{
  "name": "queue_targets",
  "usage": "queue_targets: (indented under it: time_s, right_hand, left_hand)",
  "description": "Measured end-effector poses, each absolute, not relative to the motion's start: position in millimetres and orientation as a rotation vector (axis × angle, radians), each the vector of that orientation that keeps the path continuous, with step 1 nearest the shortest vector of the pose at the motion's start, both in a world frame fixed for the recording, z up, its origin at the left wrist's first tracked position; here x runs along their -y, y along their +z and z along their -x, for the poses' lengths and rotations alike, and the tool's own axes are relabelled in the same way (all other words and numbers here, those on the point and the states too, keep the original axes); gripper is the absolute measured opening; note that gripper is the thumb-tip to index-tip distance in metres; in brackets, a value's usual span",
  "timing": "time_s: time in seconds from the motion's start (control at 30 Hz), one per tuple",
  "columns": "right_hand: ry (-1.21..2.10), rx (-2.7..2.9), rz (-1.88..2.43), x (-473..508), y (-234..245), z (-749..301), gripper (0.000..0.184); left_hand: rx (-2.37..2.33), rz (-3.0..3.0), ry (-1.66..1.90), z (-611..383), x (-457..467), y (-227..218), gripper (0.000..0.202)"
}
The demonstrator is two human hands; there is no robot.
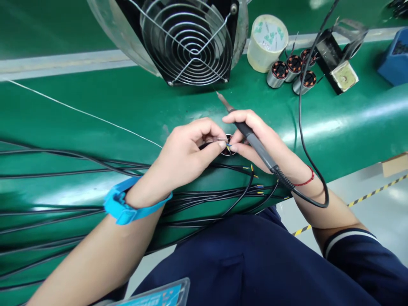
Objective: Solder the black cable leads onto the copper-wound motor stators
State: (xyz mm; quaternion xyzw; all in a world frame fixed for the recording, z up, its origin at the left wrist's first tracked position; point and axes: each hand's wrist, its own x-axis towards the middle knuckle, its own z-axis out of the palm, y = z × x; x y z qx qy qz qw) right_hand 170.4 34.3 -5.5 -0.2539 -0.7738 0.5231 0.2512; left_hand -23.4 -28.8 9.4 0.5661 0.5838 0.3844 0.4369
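Note:
My right hand (258,136) holds a soldering iron (259,148) across its palm, with the tip pointing up and away towards the fan. Its thumb and fingertips reach down to a small round motor stator (228,149), mostly hidden under both hands. My left hand (191,148) is closed in a pinch at the stator's left side. A thin strand of solder wire (127,127) runs into it from the left, and a short bit shows past its fingertips. Blue and yellow wire ends (228,145) show between the two hands; which fingers grip them I cannot tell.
A fan with a wire guard (194,53) stands ahead. To its right are a tape roll (267,44), several motor stators (293,63) and an iron stand with a sponge (344,78). Black cables (210,195) lie along the bench's near side. A blue bin (395,59) sits far right.

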Motion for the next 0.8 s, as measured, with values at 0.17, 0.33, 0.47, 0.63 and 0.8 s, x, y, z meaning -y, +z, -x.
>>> queue_targets:
  time_s: [0.17, 0.33, 0.47, 0.63, 0.8]
  right_hand:
    - [1.327, 2.004, 0.704, -28.1, -22.5, -169.2, 0.047]
    - [1.247, 2.061, 0.664, -25.2, -33.5, -173.3, 0.051]
    - [1.196, 2.002, 0.706, -25.4, -37.0, -172.0, 0.05]
    - [1.148, 1.968, 0.717, -20.6, -37.5, -167.8, 0.048]
    - [1.064, 1.985, 0.736, -13.9, -37.4, -165.1, 0.043]
  left_hand:
    - [-1.453, -1.345, 0.975, 24.1, 27.4, 7.3, 0.005]
    - [-1.47, -1.339, 0.981, 23.4, 27.4, 6.9, 0.006]
    - [-1.478, -1.337, 0.977, 24.1, 27.8, 5.8, 0.006]
    - [-1.414, -1.277, 0.951, 27.8, 27.0, 1.7, 0.015]
    - [-1.433, -1.364, 0.777, 32.9, 26.5, 5.3, 0.014]
